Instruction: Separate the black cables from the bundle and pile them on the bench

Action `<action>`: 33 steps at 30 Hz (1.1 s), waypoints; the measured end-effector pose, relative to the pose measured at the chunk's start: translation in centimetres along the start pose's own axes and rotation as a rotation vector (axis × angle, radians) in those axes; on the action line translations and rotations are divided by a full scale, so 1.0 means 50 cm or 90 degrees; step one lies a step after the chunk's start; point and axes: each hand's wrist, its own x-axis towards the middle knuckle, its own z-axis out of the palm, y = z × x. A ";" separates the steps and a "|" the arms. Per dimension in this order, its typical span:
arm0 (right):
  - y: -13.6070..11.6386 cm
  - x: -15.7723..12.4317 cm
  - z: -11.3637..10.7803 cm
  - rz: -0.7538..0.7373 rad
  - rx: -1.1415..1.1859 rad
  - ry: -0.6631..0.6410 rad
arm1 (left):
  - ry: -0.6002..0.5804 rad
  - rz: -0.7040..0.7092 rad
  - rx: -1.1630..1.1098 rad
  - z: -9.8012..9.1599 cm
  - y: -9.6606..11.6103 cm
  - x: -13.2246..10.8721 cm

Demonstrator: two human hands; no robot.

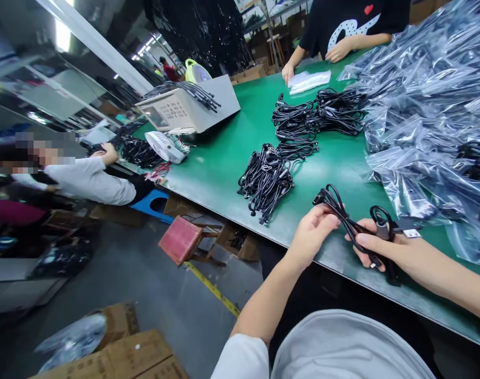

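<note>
A coiled black cable (346,218) is held between my two hands above the near edge of the green table. My left hand (311,231) pinches the far end of the coil, close to a black plug. Lower along the bundle, my right hand (390,250) is closed around it, thumb on top. A loop with a grey connector (382,227) and a small white label (411,233) show above the right hand. Bundles of black cables (267,181) lie on the table beyond my left hand.
More cable bundles (319,113) lie farther back. Clear plastic bags (425,116) are heaped at right. Across the green table (214,168), a co-worker's hands (338,50) touch white bags (309,81). A white box-shaped instrument (192,108) and a small fan (165,146) stand left; a red stool (180,239) is below.
</note>
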 end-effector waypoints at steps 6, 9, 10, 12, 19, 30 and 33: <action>0.010 -0.004 -0.004 0.112 0.185 -0.145 | 0.042 -0.034 -0.178 -0.020 0.008 0.013; 0.018 0.000 -0.004 0.142 0.228 -0.149 | 0.009 -0.039 -0.196 -0.022 0.010 0.011; 0.018 0.002 -0.002 0.149 0.231 -0.140 | -0.001 -0.034 -0.195 -0.023 0.009 0.011; 0.015 0.004 0.005 0.152 0.228 -0.111 | -0.009 -0.021 -0.191 -0.023 0.008 0.012; 0.003 0.002 0.019 0.132 0.206 -0.055 | 0.073 0.021 -0.158 -0.024 0.002 0.017; 0.025 0.002 0.026 0.235 0.344 -0.089 | 0.079 -0.046 -0.154 -0.024 0.007 0.019; 0.027 0.000 0.032 0.231 0.340 -0.091 | 0.084 -0.047 -0.159 -0.026 0.007 0.018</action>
